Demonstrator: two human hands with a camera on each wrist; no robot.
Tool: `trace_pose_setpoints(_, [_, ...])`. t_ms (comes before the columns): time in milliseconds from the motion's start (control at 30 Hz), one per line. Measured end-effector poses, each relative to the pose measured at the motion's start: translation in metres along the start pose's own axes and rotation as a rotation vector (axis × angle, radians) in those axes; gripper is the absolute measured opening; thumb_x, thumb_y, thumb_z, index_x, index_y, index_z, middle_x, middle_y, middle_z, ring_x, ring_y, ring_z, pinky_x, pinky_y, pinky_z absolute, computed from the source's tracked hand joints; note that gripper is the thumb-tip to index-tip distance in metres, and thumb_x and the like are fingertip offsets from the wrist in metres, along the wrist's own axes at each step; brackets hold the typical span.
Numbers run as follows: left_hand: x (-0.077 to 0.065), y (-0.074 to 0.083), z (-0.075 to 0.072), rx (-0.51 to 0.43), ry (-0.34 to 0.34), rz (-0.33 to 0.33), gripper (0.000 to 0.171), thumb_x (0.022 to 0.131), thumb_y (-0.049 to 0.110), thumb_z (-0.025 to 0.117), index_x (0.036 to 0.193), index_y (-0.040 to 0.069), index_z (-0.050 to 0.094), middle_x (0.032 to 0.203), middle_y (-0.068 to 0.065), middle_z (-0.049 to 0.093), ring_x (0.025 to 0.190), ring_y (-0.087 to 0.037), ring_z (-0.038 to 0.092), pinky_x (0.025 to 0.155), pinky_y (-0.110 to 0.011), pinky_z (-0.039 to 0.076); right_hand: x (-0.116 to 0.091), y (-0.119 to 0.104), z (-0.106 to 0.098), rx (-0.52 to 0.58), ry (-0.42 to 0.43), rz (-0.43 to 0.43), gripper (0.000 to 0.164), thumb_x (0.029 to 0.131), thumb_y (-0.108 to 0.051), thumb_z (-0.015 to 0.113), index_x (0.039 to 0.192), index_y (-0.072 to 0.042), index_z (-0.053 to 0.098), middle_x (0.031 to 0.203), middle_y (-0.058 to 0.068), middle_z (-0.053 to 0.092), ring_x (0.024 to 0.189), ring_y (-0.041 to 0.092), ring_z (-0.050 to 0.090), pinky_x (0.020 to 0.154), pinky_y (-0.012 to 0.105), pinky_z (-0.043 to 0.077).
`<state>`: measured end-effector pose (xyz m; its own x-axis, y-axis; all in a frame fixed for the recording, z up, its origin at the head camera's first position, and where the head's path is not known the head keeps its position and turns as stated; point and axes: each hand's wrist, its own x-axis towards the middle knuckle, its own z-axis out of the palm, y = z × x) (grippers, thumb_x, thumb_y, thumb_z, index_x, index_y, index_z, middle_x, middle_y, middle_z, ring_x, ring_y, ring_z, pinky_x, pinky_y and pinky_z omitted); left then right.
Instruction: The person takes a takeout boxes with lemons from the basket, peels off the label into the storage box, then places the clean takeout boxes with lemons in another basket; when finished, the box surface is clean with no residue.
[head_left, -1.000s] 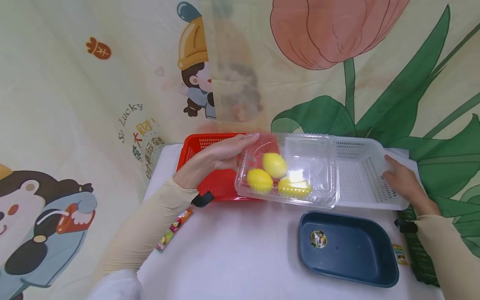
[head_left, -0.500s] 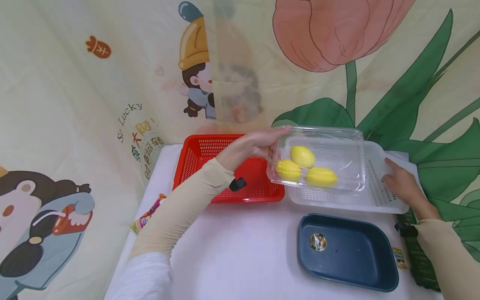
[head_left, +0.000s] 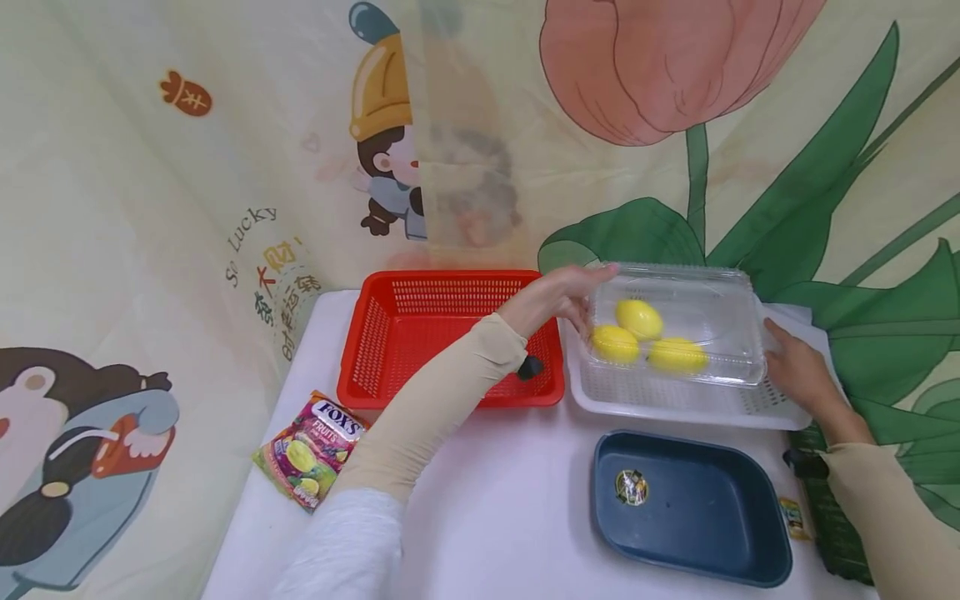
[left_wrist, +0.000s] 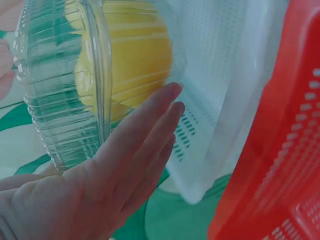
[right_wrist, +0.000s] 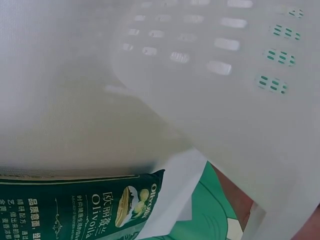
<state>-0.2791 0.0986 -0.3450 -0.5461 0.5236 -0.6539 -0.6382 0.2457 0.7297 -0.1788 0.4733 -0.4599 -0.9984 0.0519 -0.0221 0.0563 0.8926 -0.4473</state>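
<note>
My left hand (head_left: 562,296) grips the left end of a clear plastic clamshell box (head_left: 720,321), its thumb on the top rim. In the left wrist view the fingers (left_wrist: 150,130) lie along the box's side, next to a lemon (left_wrist: 140,55). Three yellow lemons (head_left: 639,320) sit inside, toward the left end. The box is over a white perforated basket (head_left: 690,404); whether it touches the basket's floor cannot be told. My right hand (head_left: 802,371) holds the basket's right rim, close to the box's right end. Its fingers are mostly hidden in the right wrist view.
A red perforated basket (head_left: 420,350) stands left of the white one. In front is a dark blue basin (head_left: 697,508). A Fox's candy bag (head_left: 315,450) lies at the left table edge, a green Olivoila packet (right_wrist: 100,210) at the right, beside a small sachet (head_left: 793,518).
My left hand has carried the box of lemons rightward, from over the red basket to over the white one. My right hand stays at the white basket's rim. More of the candy bag shows.
</note>
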Motion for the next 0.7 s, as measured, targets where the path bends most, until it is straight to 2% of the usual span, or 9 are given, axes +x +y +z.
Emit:
trace_pose_setpoints(100, [0.013, -0.003, 0.006, -0.022, -0.008, -0.035, 0.066, 0.105, 0.049, 0.047, 0.158, 0.013, 0.031, 0.16, -0.027, 0.03, 0.143, -0.05, 0.039, 0.104, -0.074, 0.037, -0.003, 0.001, 0.001, 0.011, 0.004, 0.011, 0.058, 0.104, -0.006, 0.038, 0.155, 0.011, 0.016, 0.137, 0.052, 0.035, 0.107, 0.058, 0.052, 0.089, 0.074, 0.043])
trace_pose_setpoints(167, [0.022, -0.004, 0.008, -0.013, -0.007, -0.041, 0.066, 0.105, 0.048, 0.045, 0.158, 0.012, 0.031, 0.16, -0.026, 0.031, 0.142, -0.049, 0.042, 0.102, -0.073, 0.039, -0.003, 0.0, 0.0, 0.006, 0.018, -0.003, 0.058, 0.103, -0.005, 0.039, 0.154, 0.012, 0.019, 0.133, 0.052, 0.04, 0.097, 0.054, 0.055, 0.083, 0.07, 0.046])
trace_pose_setpoints(267, [0.032, -0.006, 0.01, 0.005, 0.031, -0.043, 0.069, 0.104, 0.048, 0.048, 0.159, 0.012, 0.028, 0.159, -0.027, 0.033, 0.138, -0.049, 0.045, 0.1, -0.071, 0.043, -0.004, 0.0, -0.001, -0.005, 0.035, -0.031, 0.058, 0.102, -0.004, 0.04, 0.153, 0.013, 0.021, 0.128, 0.053, 0.043, 0.086, 0.048, 0.057, 0.076, 0.064, 0.048])
trace_pose_setpoints(400, [0.041, -0.007, 0.014, 0.017, 0.085, -0.028, 0.071, 0.103, 0.047, 0.052, 0.159, 0.011, 0.028, 0.154, -0.033, 0.037, 0.133, -0.053, 0.049, 0.101, -0.069, 0.044, -0.003, 0.002, -0.001, 0.001, 0.045, -0.051, 0.057, 0.101, -0.002, 0.041, 0.153, 0.014, 0.022, 0.125, 0.052, 0.046, 0.082, 0.043, 0.057, 0.075, 0.061, 0.048])
trace_pose_setpoints(600, [0.048, -0.007, 0.021, -0.039, 0.087, -0.062, 0.072, 0.103, 0.048, 0.051, 0.159, 0.009, 0.029, 0.155, -0.038, 0.031, 0.135, -0.06, 0.042, 0.106, -0.069, 0.039, -0.001, 0.003, -0.001, -0.004, 0.058, -0.089, 0.057, 0.099, 0.002, 0.045, 0.15, 0.017, 0.025, 0.095, 0.044, 0.06, 0.068, 0.03, 0.054, 0.066, 0.048, 0.049])
trace_pose_setpoints(700, [0.061, -0.008, 0.025, -0.074, 0.103, -0.092, 0.073, 0.103, 0.048, 0.052, 0.16, 0.01, 0.025, 0.158, -0.036, 0.026, 0.135, -0.063, 0.039, 0.105, -0.071, 0.039, -0.001, 0.005, -0.003, -0.013, 0.05, -0.095, 0.057, 0.1, 0.001, 0.046, 0.151, 0.016, 0.024, 0.08, 0.036, 0.06, 0.062, 0.026, 0.051, 0.058, 0.039, 0.045])
